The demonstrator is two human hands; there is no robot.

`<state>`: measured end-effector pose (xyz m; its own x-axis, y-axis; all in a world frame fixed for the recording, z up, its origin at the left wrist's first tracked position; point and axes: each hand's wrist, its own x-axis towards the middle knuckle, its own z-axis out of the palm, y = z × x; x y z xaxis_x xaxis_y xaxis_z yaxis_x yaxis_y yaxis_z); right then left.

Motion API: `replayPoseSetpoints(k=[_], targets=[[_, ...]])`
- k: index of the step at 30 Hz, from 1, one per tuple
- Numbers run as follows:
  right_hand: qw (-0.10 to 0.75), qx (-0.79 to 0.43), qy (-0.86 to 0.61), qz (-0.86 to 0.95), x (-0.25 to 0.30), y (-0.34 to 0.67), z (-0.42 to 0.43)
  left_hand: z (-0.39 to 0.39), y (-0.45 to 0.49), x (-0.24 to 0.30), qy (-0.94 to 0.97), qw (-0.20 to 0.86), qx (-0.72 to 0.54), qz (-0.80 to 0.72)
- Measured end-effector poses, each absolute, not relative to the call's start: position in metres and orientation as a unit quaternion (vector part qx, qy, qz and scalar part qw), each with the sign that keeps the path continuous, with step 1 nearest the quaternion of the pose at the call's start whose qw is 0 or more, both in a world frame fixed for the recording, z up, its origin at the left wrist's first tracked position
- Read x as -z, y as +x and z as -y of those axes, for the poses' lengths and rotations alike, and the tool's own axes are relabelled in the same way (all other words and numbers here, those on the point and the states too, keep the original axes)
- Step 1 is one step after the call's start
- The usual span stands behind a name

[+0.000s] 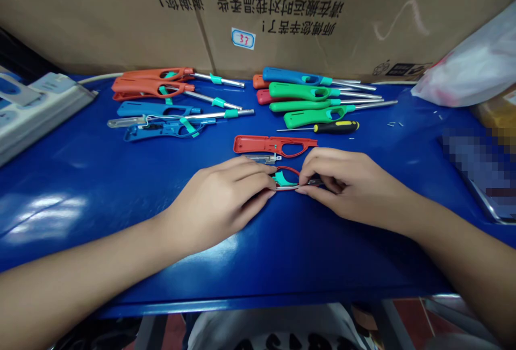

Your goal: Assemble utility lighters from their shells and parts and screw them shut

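Observation:
Both hands meet at an opened red lighter half (289, 169) with a teal trigger (284, 179) inside it, low in the middle of the blue table. My left hand (223, 194) covers the handle end, its fingers closed on it. My right hand (346, 186) pinches the front end near the trigger loop; part of a metal tube (315, 181) shows beneath its fingers. Just beyond lies the other red shell half (258, 144), inner side up. Between the two halves is a clear fuel tank (260, 159), partly hidden behind my left hand.
Orange lighters (151, 82) and blue lighter parts (161, 129) lie back left. Green lighters (298, 92), a blue lighter (292, 76) and a screwdriver (336, 127) lie back right. Small screws (395, 124), a phone (479, 178), a power strip (48, 102) and a cardboard box (133, 27) surround them.

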<state>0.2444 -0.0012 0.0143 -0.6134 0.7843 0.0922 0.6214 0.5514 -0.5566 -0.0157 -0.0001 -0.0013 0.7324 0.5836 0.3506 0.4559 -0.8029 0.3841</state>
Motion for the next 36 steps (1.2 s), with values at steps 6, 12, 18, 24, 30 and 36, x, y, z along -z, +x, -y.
replayPoseSetpoints(k=[6,12,18,24,30,36], targets=[[0.169,-0.265,-0.437,0.843,-0.0159,0.2436,0.0,-0.0002,-0.0158,0.0025,0.924,0.128,-0.23,-0.277],[0.181,-0.242,-0.435,0.848,-0.0112,0.2427,0.0008,0.0012,-0.0168,0.0033,0.937,0.061,-0.232,-0.255],[0.168,-0.282,-0.396,0.858,-0.0176,0.2477,0.0013,-0.0017,-0.0194,0.0043,0.94,0.054,-0.23,-0.248],[0.164,-0.26,-0.4,0.864,-0.0163,0.2456,0.0021,-0.0027,-0.0219,0.0054,0.941,0.033,-0.24,-0.237],[0.197,-0.228,-0.45,0.841,-0.0098,0.2419,0.0013,-0.0028,-0.0197,0.0022,0.945,0.024,-0.237,-0.226],[0.222,-0.248,-0.465,0.821,-0.0098,0.2386,0.0028,0.0002,-0.0189,-0.0011,0.959,-0.021,-0.195,-0.205]])
